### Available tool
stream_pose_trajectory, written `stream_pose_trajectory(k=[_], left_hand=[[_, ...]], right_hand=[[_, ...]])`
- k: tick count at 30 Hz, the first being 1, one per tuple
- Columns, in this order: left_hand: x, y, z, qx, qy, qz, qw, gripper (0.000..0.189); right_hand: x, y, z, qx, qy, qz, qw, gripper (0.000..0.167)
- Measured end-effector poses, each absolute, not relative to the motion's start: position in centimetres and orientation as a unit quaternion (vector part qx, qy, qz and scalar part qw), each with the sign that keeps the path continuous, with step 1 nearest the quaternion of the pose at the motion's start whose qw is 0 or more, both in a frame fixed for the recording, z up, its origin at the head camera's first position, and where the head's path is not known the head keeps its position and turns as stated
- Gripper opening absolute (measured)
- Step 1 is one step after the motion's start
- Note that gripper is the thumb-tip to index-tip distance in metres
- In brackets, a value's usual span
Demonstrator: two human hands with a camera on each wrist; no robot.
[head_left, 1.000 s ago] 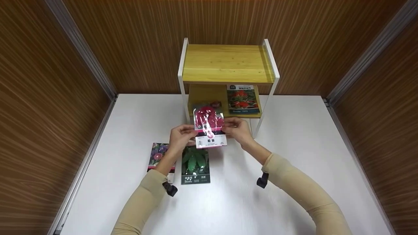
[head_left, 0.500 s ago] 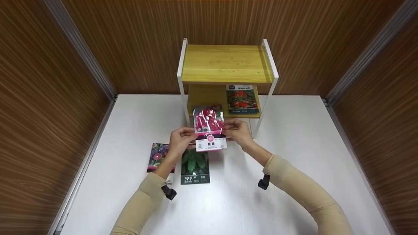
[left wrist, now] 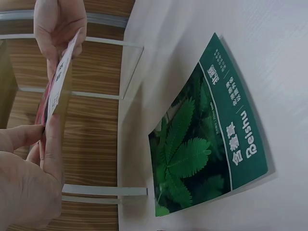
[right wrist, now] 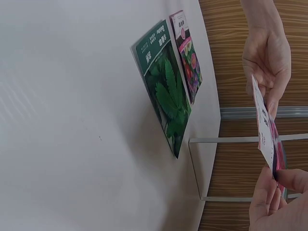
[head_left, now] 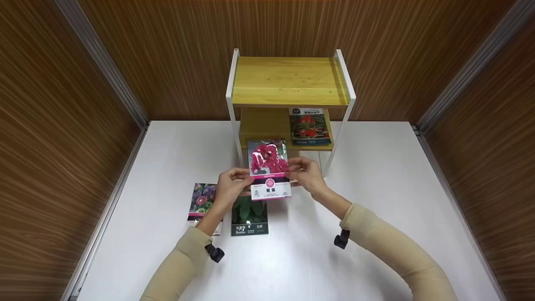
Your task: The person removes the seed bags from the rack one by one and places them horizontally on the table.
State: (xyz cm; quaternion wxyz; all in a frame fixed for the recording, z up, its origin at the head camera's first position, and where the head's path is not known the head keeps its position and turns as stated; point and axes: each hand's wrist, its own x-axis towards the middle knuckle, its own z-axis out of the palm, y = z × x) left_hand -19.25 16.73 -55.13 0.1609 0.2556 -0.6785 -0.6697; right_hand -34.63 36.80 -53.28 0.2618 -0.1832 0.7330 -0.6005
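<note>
A seed packet with pink flowers is held up in front of the shelf, its picture side facing the head camera. My left hand pinches its left edge between thumb and fingers. On the opposite edge, my right hand grips it the same way. Both wrist views show the packet nearly edge-on, raised above the table. Below it on the table lies a green-leaf seed packet, its top overlapped by the pink one in the head view. Further left, a packet with mixed flowers is partly hidden behind my left forearm.
A two-tier wooden shelf with white side frames stands at the back of the white table. A red-flower seed packet lies on the right of its lower tier. Wood-grain panels enclose the table.
Both hands have drawn the pink-flower packet slightly toward the person, away from the shelf. Its tilt has shifted, so less glare covers the flowers. The other packets stay put.
</note>
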Motion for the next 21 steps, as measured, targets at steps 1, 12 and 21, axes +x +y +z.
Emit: stream_pose_trajectory(k=[1,12,21], left_hand=[[-19.1,16.8,-55.2,0.255,-0.679,-0.669,0.160,0.023],[-18.4,17.7,-55.9,0.248,-0.679,-0.675,0.147,0.022],[-17.7,18.6,-56.6,0.243,-0.664,-0.694,0.135,0.024]], right_hand=[[-34.5,36.9,-53.3,-0.182,0.733,-0.600,0.263,0.042],[-33.6,38.0,-54.2,-0.173,0.737,-0.599,0.260,0.041],[-32.9,39.2,-55.2,-0.175,0.731,-0.605,0.262,0.043]])
